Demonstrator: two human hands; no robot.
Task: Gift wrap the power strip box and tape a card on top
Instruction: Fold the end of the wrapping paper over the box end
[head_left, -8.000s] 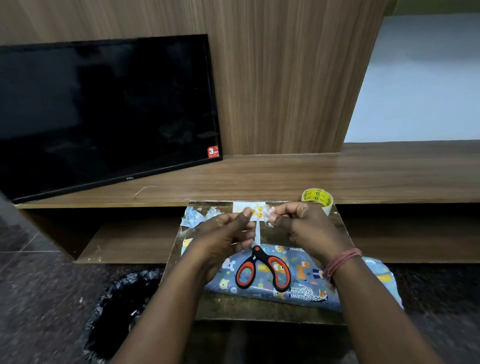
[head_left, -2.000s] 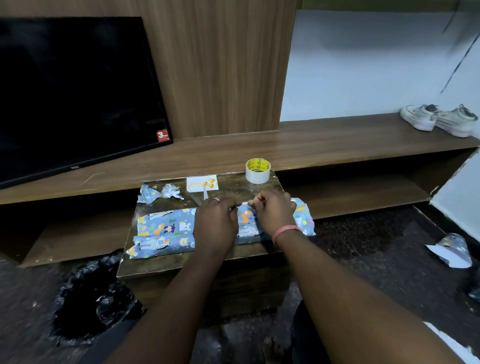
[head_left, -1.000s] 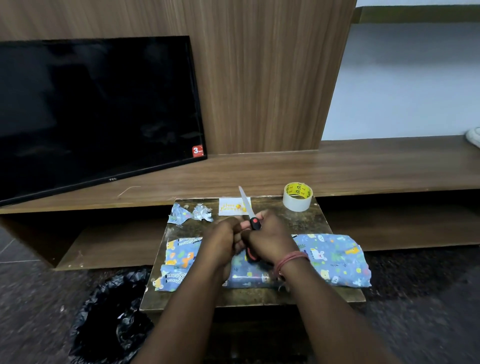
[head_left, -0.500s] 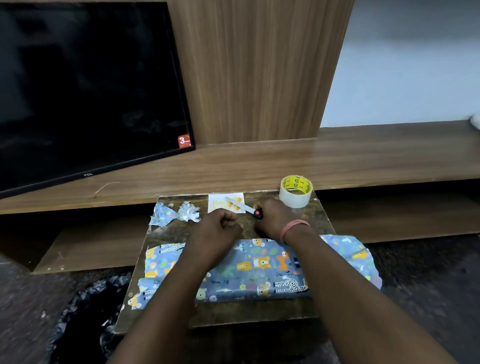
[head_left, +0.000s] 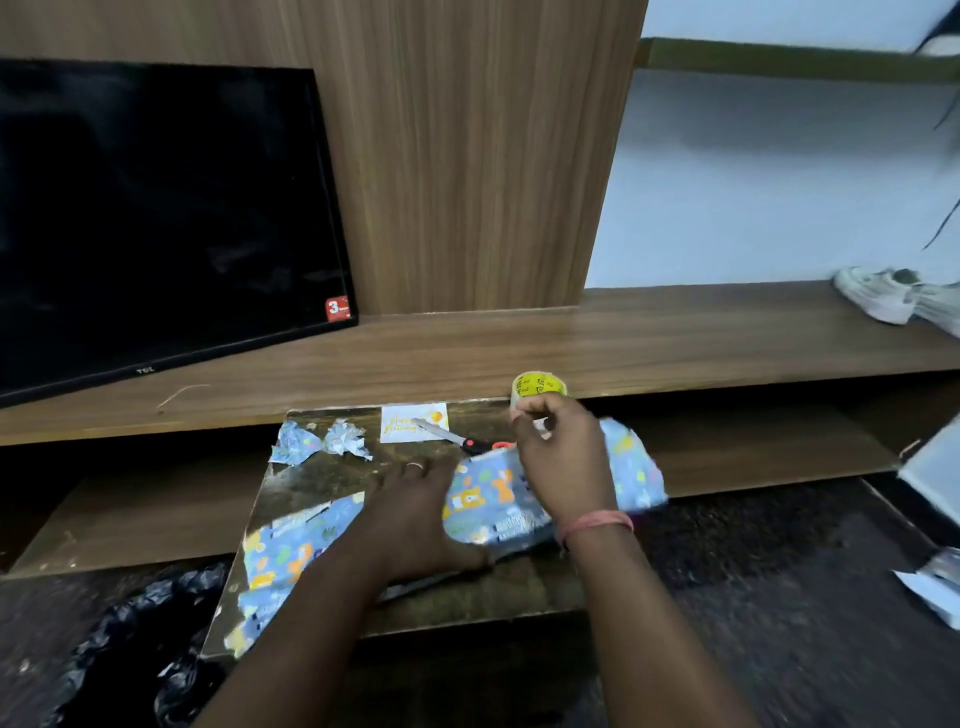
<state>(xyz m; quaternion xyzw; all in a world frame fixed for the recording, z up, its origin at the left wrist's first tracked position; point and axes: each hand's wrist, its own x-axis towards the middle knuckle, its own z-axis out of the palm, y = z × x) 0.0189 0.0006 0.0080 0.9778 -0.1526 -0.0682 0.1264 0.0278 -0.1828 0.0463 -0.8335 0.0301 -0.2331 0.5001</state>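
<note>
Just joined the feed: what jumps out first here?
The wrapped box in blue cartoon paper lies across the small table, with the left hand pressing on it. The right hand grips the yellow-cored tape roll at the far edge. The card waits behind, scissors partly over it.

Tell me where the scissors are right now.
In the head view the scissors lie at the far edge of the small table, blade tip on the birthday card, handles just left of the right hand.
</note>
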